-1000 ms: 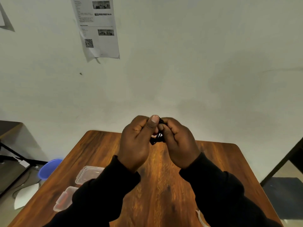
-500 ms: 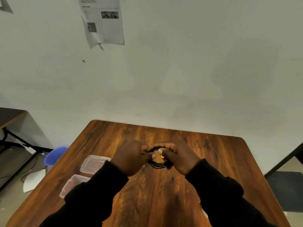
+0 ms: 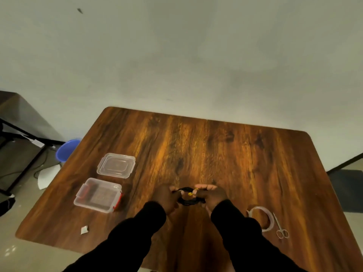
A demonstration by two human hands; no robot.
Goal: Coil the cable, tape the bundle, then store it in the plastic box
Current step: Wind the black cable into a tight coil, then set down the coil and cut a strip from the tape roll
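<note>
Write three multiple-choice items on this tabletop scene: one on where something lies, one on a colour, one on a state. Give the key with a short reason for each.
1. Where do the scissors lie?
A. inside the plastic box
B. on the table, just right of the tape roll
C. on the box lid

2. What colour are the latches on the plastic box?
A. red
B. green
C. white

3. What state is the plastic box in?
A. shut with its lid clipped on
B. tipped on its side
C. open, its lid lying apart on the table

Key:
1 B: the scissors rest on the wooden table beside the tape roll, on the person's right.
2 A: red clips show at the box's left and right ends.
3 C: the lid lies on the table just beyond the box, while the left hand and right hand hold the black cable coil over the table.
</note>
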